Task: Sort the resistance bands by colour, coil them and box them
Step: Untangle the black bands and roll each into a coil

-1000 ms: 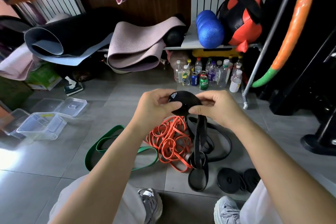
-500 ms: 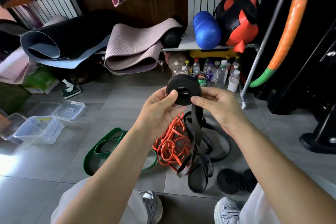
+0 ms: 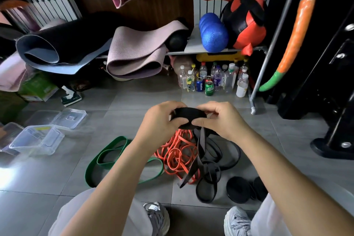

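Left grip [image 3: 159, 120] and right grip [image 3: 221, 119] both pinch a black coil [image 3: 188, 115] above the orange bands [image 3: 178, 156], its tail hanging beside them; green band [image 3: 116, 140] lies left of the orange bands, clear box [image 3: 38, 140] farther left

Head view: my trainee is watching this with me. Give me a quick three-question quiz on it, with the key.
1. True or false: the green band lies in loose loops, not yet coiled.
2. What do the left hand and right hand hold between them? A) an orange band B) a black band coil C) a clear box lid
3. How many finished black coils lie just ahead of the right shoe?
Key: 1 true; 2 B; 3 two.
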Available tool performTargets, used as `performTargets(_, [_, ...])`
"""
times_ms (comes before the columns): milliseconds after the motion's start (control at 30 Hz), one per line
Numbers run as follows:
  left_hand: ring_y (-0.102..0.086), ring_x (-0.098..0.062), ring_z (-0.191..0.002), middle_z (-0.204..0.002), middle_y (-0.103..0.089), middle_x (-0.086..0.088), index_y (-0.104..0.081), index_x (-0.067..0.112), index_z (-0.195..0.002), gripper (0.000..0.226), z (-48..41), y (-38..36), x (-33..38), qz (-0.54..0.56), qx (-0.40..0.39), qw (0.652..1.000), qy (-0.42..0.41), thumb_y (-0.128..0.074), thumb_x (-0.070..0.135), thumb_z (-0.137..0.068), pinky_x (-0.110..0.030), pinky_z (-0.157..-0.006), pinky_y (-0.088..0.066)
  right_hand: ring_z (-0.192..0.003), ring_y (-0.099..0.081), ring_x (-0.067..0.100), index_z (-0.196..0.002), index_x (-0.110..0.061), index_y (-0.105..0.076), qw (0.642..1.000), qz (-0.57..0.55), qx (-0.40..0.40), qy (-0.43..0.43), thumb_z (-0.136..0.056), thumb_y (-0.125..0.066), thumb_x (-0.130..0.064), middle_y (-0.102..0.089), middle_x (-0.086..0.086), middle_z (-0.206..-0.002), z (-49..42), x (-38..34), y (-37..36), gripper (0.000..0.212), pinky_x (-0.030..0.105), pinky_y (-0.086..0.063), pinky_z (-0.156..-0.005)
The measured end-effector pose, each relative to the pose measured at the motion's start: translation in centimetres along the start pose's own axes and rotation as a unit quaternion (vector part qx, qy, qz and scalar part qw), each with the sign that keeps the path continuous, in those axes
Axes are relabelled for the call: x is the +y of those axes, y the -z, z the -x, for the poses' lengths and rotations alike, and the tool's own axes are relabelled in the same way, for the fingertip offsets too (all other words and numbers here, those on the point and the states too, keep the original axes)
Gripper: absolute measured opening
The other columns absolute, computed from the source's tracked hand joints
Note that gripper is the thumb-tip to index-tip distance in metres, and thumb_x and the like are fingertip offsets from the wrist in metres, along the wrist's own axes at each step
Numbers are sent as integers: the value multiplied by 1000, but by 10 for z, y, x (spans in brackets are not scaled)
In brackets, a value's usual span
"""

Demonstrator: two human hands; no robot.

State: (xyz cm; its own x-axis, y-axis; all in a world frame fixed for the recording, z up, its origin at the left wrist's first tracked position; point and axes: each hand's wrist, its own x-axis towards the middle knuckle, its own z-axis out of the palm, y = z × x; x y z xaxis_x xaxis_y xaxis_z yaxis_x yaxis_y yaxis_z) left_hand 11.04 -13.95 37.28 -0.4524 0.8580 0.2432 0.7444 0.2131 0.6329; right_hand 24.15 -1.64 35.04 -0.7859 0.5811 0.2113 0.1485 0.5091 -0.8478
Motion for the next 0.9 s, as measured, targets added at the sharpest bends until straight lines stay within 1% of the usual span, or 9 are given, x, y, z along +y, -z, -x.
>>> performTargets(133, [-65, -4, -86, -84, -66, 19, -64, 35, -85, 35, -3, 8, 3, 155, 52, 986, 31, -72, 2, -77, -23, -81, -49, -83, -61, -8, -103, -25, -69, 999, -51, 17, -4, -73, -78, -16, -66, -17, -90, -2, -3, 7, 33, 3, -41, -72])
performTargets(233, [-67, 0, -76, -76, -69, 16, -64, 33, -85, 41, -4, 12, 3, 265, 79, 959, 57, -68, -6, -77, -21, -69, -54, -80, -63, -7, -91, -36, -65, 996, -81, 42, 3, -72, -78, -13, -66, -20, -86, -1, -8, 10, 32, 8, -47, -75])
performTargets(367, [-67, 2, -77, -75, -68, 19, -64, 32, -86, 41, -5, 16, 7, 289, 109, 950, 51, -67, -8, -78, -27, -76, -56, -79, -56, -7, -95, -32, -67, 987, -23, 143, 65, -74, -77, -19, -61, -26, -83, 1, -19, 15, 27, 8, -43, -74])
performTargets(433, [-67, 2, -78, -75, -69, 19, -64, 31, -87, 40, -6, 18, 9, 308, 112, 944, 46, -66, -8, -78, -25, -76, -56, -82, -55, -3, -100, -27, -70, 981, -2, 173, 90, -74, -77, -21, -59, -27, -84, 2, -21, 16, 27, 9, -42, -75])
performTargets(567, [-67, -6, -82, -81, -71, 15, -65, 25, -92, 31, -6, 14, 13, 381, 84, 919, 62, -64, -4, -82, -27, -71, -58, -84, -57, -6, -92, -38, -63, 989, -61, 129, 45, -76, -75, -21, -63, -27, -83, -2, -23, 9, 26, 10, -42, -77])
performTargets(667, [-68, -20, -89, -98, -70, -5, -63, 11, -104, 22, -9, 11, 14, 507, 64, 855, 84, -61, 4, -83, -28, -68, -57, -89, -63, -5, -93, -35, -64, 980, -175, 94, 15, -76, -73, -9, -68, -25, -85, -6, -21, 7, 32, 16, -47, -85])
performTargets(767, [-67, -29, -98, -113, -65, -18, -56, 2, -118, 40, -11, 6, 16, 589, 52, 800, 103, -59, 13, -80, -31, -75, -58, -88, -67, 1, -95, -22, -66, 954, -290, 69, -7, -76, -69, 0, -72, -17, -84, -7, -19, 5, 29, 15, -51, -77])
performTargets(833, [-66, -28, -96, -111, -65, -17, -54, 2, -117, 40, -10, 3, 17, 603, 34, 789, 112, -59, 12, -79, -34, -79, -58, -87, -68, 3, -94, -20, -67, 953, -291, 88, -7, -76, -70, 0, -72, -13, -84, -7, -17, 3, 27, 15, -51, -74])
performTargets(900, [-68, -25, -91, -102, -68, -10, -56, 6, -112, 31, -8, 4, 16, 583, 12, 803, 123, -59, 9, -81, -34, -78, -58, -85, -68, 3, -92, -21, -67, 956, -276, 100, -3, -75, -71, 0, -72, -12, -84, -6, -16, 3, 27, 15, -51, -73])
